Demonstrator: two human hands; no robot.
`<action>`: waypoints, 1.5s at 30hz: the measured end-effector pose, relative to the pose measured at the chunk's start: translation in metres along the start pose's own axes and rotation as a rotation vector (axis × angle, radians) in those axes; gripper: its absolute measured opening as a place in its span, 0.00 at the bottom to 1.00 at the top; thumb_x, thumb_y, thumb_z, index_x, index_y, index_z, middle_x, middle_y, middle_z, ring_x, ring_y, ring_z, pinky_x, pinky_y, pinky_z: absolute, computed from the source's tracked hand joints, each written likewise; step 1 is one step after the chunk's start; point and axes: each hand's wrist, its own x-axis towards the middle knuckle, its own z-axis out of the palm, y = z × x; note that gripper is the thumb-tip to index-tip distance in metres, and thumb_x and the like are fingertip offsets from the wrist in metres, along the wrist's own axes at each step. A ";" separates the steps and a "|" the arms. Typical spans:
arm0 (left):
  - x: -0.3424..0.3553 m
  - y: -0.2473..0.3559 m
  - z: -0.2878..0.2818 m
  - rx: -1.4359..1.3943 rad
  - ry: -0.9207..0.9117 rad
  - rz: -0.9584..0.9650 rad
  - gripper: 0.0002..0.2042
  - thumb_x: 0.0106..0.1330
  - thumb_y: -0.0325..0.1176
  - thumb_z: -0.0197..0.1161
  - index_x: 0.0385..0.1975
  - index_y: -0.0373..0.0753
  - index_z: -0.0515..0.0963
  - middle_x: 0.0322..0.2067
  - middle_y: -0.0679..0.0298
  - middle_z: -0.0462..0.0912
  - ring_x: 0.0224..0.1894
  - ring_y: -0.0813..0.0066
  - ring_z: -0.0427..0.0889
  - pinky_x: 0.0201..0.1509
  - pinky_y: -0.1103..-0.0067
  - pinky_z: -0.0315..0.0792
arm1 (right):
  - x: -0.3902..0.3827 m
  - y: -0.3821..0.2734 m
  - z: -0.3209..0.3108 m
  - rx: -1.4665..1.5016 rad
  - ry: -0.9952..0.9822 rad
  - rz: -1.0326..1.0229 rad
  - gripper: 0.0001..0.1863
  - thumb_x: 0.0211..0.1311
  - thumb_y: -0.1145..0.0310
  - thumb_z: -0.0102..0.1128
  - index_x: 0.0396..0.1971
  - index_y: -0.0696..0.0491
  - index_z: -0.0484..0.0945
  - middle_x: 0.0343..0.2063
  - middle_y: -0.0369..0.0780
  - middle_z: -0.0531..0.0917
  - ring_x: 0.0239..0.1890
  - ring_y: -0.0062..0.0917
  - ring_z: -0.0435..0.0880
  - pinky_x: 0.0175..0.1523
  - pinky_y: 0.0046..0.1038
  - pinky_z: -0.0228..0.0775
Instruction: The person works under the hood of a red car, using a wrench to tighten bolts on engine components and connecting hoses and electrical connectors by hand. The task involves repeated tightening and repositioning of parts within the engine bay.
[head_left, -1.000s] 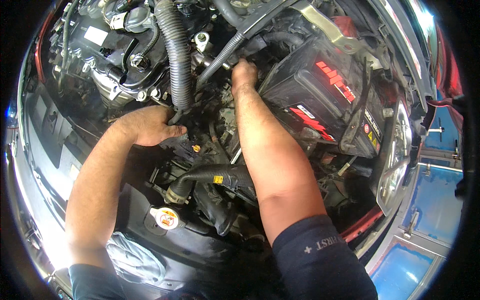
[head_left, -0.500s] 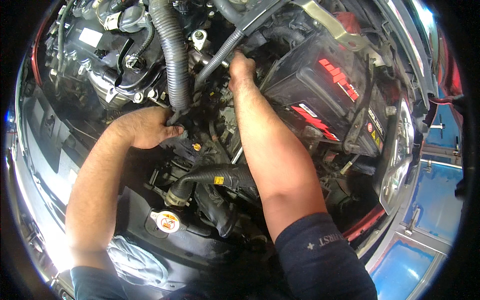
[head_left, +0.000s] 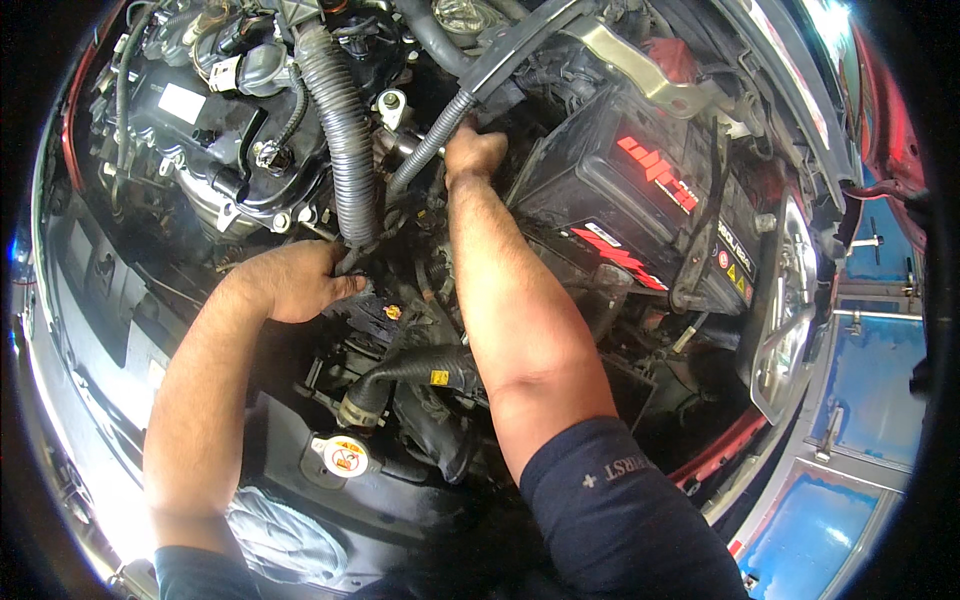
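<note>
My left hand (head_left: pixel 300 282) reaches in below a thick black corrugated hose (head_left: pixel 340 140). A black cable (head_left: pixel 349 262) coming from the hose's lower end runs between its thumb and its hidden fingers, which look closed on it. Farther in, my right hand (head_left: pixel 475 152) is curled like a fist beside a thinner grey corrugated conduit (head_left: pixel 432 148). Whatever its fingers hold is hidden. A shiny metal cylinder (head_left: pixel 406 145) shows just left of that conduit. Between my arms sits a bent black radiator hose (head_left: pixel 405 368) with a yellow tag.
A black car battery (head_left: pixel 590 170) with red labels stands right of my right forearm, under a metal bracket (head_left: pixel 640 70). The engine (head_left: pixel 190 140) fills the upper left. Nearer are a radiator cap (head_left: pixel 345 457) and a pale-blue glove or cloth (head_left: pixel 290 535). Blue panels (head_left: pixel 870 370) stand at far right.
My right hand and forearm have shifted slightly left and toward me. My left hand is a little lower in view, still at the cable. The whole view has also shifted slightly.
</note>
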 end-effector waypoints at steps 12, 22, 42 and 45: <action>-0.008 0.007 -0.005 -0.011 -0.028 0.034 0.26 0.70 0.51 0.54 0.53 0.31 0.73 0.44 0.44 0.81 0.50 0.48 0.79 0.56 0.64 0.72 | -0.009 -0.006 -0.013 -0.085 0.114 -0.209 0.31 0.65 0.60 0.59 0.57 0.69 0.61 0.54 0.59 0.74 0.56 0.51 0.75 0.62 0.41 0.64; -0.012 0.008 -0.007 -0.015 -0.015 0.050 0.25 0.70 0.50 0.54 0.52 0.30 0.73 0.44 0.44 0.81 0.51 0.48 0.79 0.56 0.64 0.72 | -0.011 -0.005 -0.012 -0.271 0.013 -0.148 0.27 0.64 0.58 0.60 0.50 0.66 0.66 0.46 0.59 0.79 0.51 0.51 0.78 0.57 0.42 0.68; -0.013 -0.003 0.000 -0.071 0.082 0.181 0.21 0.70 0.46 0.54 0.45 0.30 0.76 0.40 0.44 0.82 0.47 0.47 0.80 0.52 0.62 0.73 | -0.025 -0.025 -0.024 -0.585 -0.025 -0.115 0.27 0.63 0.57 0.55 0.54 0.63 0.70 0.53 0.56 0.76 0.57 0.46 0.76 0.62 0.44 0.67; -0.012 -0.003 -0.002 -0.082 0.081 0.194 0.20 0.70 0.45 0.54 0.44 0.30 0.76 0.39 0.44 0.82 0.47 0.47 0.80 0.52 0.62 0.73 | -0.020 -0.021 -0.021 -0.731 0.138 -0.300 0.28 0.62 0.59 0.57 0.54 0.65 0.67 0.56 0.56 0.72 0.57 0.47 0.75 0.62 0.44 0.67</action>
